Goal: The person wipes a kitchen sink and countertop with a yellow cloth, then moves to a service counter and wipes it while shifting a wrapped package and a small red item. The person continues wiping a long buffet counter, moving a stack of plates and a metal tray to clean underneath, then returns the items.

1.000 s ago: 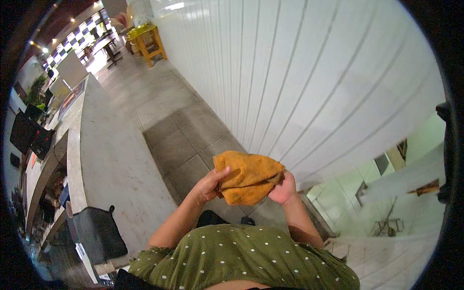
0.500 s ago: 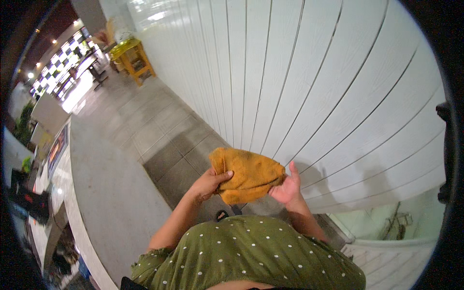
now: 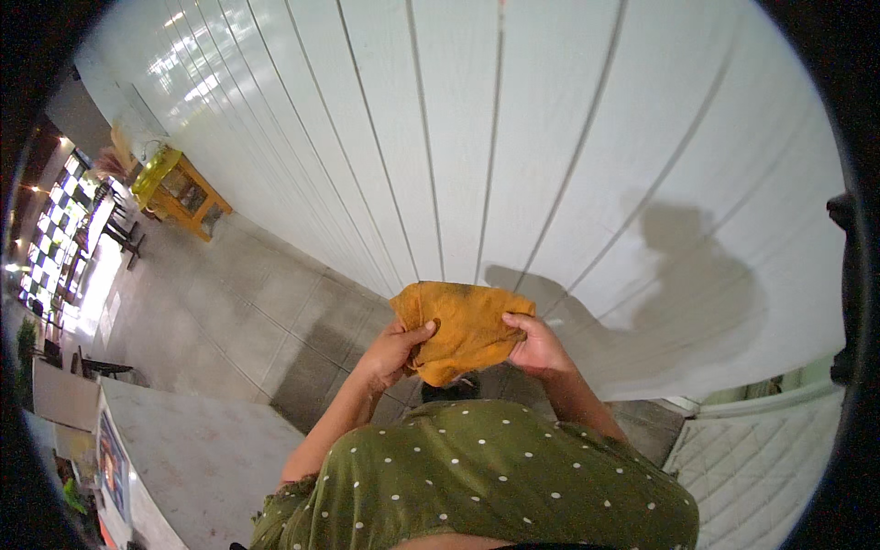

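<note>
An orange-brown cloth (image 3: 469,328), folded and darkly stained along its top, is stretched between my two hands in front of my body. My left hand (image 3: 401,348) grips its left edge, with the thumb on top and the fingers underneath. On the other side, my right hand (image 3: 537,346) pinches the right edge, thumb over the cloth and fingers hidden behind it. The cloth is held in the air, close to a white panelled wall (image 3: 458,165).
Grey tiles cover the floor (image 3: 247,293). A pale counter (image 3: 202,440) stands at my lower left. Farther off at the left, a wooden stand (image 3: 192,206) with a yellow cover is against the wall. A white quilted-pattern panel (image 3: 756,467) is at the lower right.
My right hand has closed from an open palm onto the cloth's right edge. The view has turned right toward the wall, and the stand and counter now appear farther left.
</note>
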Demonstrator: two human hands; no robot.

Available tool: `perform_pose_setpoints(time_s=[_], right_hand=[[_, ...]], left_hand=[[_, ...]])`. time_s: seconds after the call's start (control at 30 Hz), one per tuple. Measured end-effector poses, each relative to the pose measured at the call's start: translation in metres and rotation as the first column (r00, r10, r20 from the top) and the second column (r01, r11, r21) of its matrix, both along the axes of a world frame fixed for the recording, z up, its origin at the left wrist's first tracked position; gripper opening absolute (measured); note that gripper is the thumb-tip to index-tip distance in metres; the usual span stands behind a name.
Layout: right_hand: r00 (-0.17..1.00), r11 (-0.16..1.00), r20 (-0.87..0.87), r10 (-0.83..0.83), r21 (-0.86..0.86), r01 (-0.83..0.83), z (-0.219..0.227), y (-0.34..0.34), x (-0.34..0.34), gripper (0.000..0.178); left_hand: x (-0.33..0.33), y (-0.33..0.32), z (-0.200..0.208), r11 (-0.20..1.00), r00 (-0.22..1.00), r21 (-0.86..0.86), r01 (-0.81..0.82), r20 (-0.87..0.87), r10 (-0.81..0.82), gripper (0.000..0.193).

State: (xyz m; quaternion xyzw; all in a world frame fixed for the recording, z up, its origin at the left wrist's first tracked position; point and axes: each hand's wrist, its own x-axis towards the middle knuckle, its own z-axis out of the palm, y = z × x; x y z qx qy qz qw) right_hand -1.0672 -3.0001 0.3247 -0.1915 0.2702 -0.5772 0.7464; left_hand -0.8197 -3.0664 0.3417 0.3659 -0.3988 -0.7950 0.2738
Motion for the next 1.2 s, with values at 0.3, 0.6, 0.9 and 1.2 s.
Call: perform_pose_setpoints(time_s=[0.3, 0.6, 0.9, 1.2], right_hand=[[0.982, 0.995, 0.162, -0.096, -0.015, 0.1, 0.037, -0.044, -0.043, 0.04], [0.81, 0.813, 0.088, -0.58, -0.009, 0.583, 0.02, 0.016, -0.03, 0.047], [0.348, 0.349, 0.035, -0.937, 0.17, 0.922, 0.02, 0.151, 0.151, 0.045], [-0.153, -0.157, -0.036, -0.987, 0.127, 0.979, -0.019, 0.405, 0.388, 0.031]], left_hand=[[-0.042, -0.081, 0.041, 0.962, 0.978, 0.234, 0.14, -0.185, -0.098, 0.052], [-0.123, -0.14, 0.034, 0.734, 0.742, 0.143, 0.664, 0.0, -0.67, 0.047], [-0.067, -0.048, 0.022, 0.265, 0.28, 0.175, 0.948, -0.063, -0.958, 0.049], [0.089, 0.22, -0.042, -0.047, -0.016, 0.177, 0.983, -0.174, -0.985, 0.042]])
